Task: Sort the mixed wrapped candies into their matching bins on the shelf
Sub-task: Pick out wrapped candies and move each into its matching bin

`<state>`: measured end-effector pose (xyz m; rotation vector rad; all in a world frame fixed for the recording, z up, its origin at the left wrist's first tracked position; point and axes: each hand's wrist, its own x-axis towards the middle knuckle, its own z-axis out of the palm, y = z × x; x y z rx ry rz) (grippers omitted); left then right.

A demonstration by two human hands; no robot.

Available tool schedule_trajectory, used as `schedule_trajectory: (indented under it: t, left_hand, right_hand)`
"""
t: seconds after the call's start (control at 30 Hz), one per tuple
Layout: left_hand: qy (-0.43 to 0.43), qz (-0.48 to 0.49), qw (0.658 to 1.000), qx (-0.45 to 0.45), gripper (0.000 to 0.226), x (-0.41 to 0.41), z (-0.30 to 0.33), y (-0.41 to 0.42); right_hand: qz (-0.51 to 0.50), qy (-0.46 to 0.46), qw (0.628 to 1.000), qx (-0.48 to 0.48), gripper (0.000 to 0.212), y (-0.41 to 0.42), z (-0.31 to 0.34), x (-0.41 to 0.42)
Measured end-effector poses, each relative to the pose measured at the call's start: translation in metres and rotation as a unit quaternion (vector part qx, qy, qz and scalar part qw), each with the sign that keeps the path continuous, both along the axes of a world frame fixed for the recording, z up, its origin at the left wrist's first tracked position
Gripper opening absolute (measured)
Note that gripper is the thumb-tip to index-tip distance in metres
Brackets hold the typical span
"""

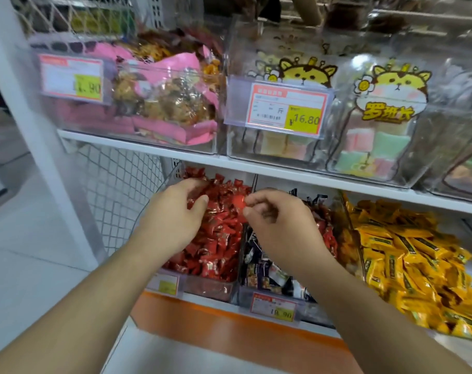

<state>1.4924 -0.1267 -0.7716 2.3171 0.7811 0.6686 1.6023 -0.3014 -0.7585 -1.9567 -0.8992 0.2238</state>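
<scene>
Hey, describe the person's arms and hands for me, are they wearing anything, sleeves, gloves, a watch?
Both forearms are bare from the bottom edge of the picture up to the wrists; no sleeve shows anywhere. The left hand and the right hand wear no gloves. No watch, bracelet or ring is visible on the parts that show, and no markings can be seen.

Red wrapped candies [218, 233] heaped in bin [207, 288]
</scene>
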Motion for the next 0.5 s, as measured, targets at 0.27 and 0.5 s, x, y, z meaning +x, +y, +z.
schedule_trajectory:
  t: [0.27, 0.5]
  left_hand:
    - [-0.003, -0.042, 0.999, 0.014, 0.033, 0.009, 0.006, -0.018]
    - [0.032, -0.150, 0.985, 0.077, 0.036, 0.030, 0.004, -0.061]
  right_hand:
    - [-0.055, -0.097, 0.988, -0.110, 0.031, -0.029, 0.003, 0.016]
    - [-0.166, -0.164, 0.926, -0.297, 0.032, -0.103, 0.019, 0.065]
